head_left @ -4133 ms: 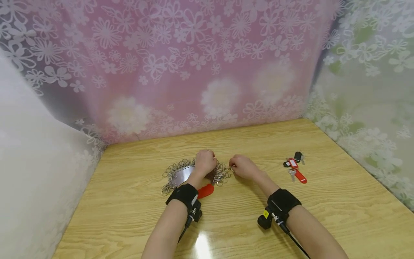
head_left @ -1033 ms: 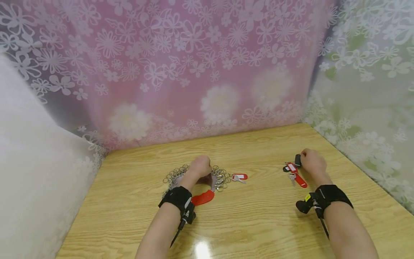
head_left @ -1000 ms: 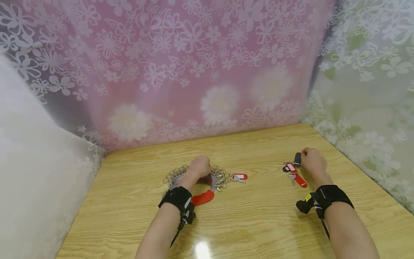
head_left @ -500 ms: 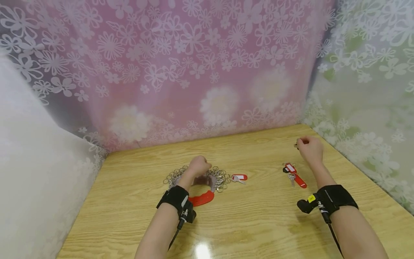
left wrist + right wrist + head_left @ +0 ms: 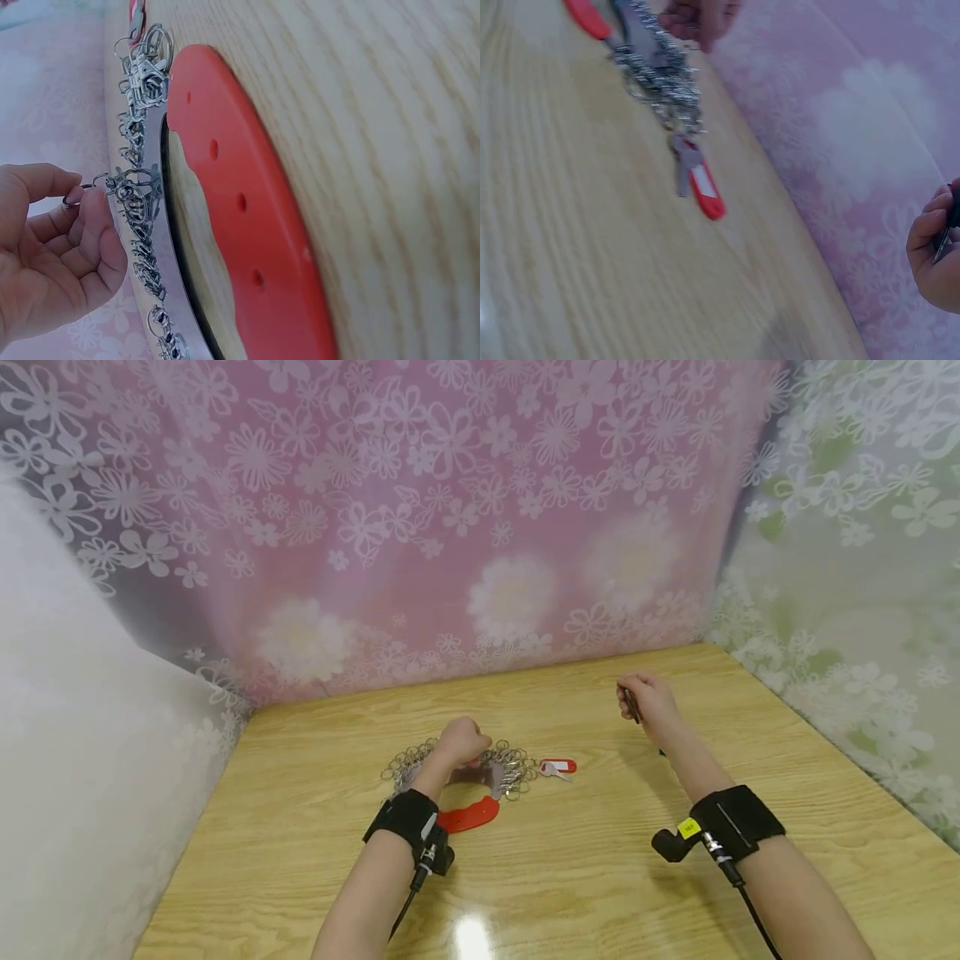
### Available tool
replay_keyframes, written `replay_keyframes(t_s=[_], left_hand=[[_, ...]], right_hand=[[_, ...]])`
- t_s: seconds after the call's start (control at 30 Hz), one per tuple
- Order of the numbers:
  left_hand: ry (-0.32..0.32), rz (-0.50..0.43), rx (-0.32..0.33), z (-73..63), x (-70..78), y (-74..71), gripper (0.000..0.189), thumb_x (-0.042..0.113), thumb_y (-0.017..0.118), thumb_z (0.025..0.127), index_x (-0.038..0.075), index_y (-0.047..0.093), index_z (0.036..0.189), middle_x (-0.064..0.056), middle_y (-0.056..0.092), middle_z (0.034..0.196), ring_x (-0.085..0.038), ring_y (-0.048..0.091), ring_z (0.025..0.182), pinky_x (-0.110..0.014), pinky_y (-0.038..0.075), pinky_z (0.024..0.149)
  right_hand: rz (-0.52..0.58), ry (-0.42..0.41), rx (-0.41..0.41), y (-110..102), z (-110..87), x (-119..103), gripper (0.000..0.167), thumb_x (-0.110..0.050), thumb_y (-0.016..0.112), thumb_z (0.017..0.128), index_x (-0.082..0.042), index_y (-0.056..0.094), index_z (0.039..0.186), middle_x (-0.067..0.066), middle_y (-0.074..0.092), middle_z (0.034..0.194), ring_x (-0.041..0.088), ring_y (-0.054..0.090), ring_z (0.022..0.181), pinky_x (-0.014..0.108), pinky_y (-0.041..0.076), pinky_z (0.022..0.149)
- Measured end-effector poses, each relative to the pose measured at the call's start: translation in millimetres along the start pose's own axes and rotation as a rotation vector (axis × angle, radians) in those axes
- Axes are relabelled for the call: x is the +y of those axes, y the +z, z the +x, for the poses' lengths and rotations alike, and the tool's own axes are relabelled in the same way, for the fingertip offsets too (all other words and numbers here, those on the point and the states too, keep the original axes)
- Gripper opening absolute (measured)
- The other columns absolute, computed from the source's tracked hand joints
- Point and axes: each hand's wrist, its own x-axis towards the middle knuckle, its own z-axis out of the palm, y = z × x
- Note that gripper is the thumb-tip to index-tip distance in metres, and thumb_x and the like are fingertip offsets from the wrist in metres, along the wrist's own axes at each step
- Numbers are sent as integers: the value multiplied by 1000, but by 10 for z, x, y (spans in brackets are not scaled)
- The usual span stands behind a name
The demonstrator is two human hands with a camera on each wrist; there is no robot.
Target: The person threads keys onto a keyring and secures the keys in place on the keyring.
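Observation:
A large metal key holder with a red handle lies on the table, with clips and rings along its curved edge. My left hand is at its far edge. In the left wrist view, its thumb and finger pinch a small metal ring hanging on one clip. Further right, my right hand is raised above the table and grips a black key fob with a key. The right wrist view shows only part of this hand's curled fingers around the fob.
A red key tag with a silver key lies at the holder's right end. A black bit peeks out behind my right forearm, which hides the other tags. Floral curtains stand behind the wooden table.
My right hand left the holder's right end, where a tagged key now lies, and went to the pile at right. It picked up the black fob and moved left with it. My left hand stayed at the holder.

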Motion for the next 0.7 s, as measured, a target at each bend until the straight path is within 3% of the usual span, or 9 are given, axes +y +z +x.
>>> replay_keyframes(t_s=[0.13,0.3,0.6,0.7], left_hand=[[13,26,14,-10,-14,5,41,13,54,87,12,44,48,-1,45,42,-16,45,40,-26,32,44],[36,89,39,-27,-7,31,42,13,56,87,12,46,46,0,46,41,-21,53,43,-25,36,50],[2,182,61,25,-16,82,39,14,59,83,12,48,45,1,47,40,-17,54,41,-24,35,43],[8,217,75,32,-15,88,39,15,59,83,13,47,46,1,48,40,-14,53,39,-24,36,43]], right_hand=[[-246,9,-62,237,43,176,18,-13,47,97,-3,54,85,1,53,65,8,42,46,23,35,43],[-410,-8,-91,499,57,363,20,-15,48,96,0,56,87,6,54,65,10,37,44,26,33,44],[-439,10,-98,818,82,534,20,-13,47,96,4,58,93,21,58,79,14,40,49,28,35,49],[-482,1,-104,856,78,595,23,-13,47,96,7,57,95,19,59,79,14,42,52,28,36,52]])
